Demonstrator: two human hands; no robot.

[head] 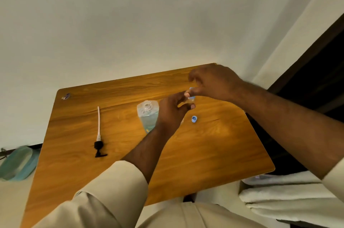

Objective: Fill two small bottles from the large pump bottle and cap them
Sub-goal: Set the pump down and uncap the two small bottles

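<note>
The large clear bottle point(148, 116), part full of bluish liquid, stands open-necked on the wooden table point(111, 153), just left of my left hand. Its black pump head with white tube point(99, 134) lies on the table to the left. My left hand point(171, 112) grips a small clear bottle point(191, 99), mostly hidden by the fingers. My right hand point(214, 83) pinches a blue cap point(191, 90) at that bottle's top. A second blue cap point(194, 119) lies on the table just below the hands. The other small bottle is not clearly visible.
A small bluish item point(66, 96) lies at the table's far left corner. A teal object point(17, 162) sits on the floor left of the table. White folded cloth point(279, 194) lies at the right. A wall stands behind the table.
</note>
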